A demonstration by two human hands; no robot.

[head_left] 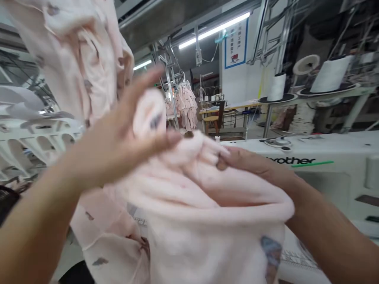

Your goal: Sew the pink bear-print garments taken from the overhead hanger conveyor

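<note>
A pale pink garment (189, 244) with scattered grey-blue motifs hangs in front of me, its cloth bunched and folded at the top. My right hand (245, 161) is closed on the gathered upper part, the fingertips pinching cloth. Over the garment's left side, my left hand (127, 134) has its thumb and index finger spread wide, blurred by motion. A rounded bit of the pink cloth shows between them; whether it touches the palm is unclear, and the other fingers are hidden.
More pink printed garments (85, 55) hang close at upper left. To the right stands a white Brother sewing machine (319, 177), with white thread cones (331, 75) on a stand behind it. Farther back are hanging pink pieces (187, 104) and a wooden stool (211, 119).
</note>
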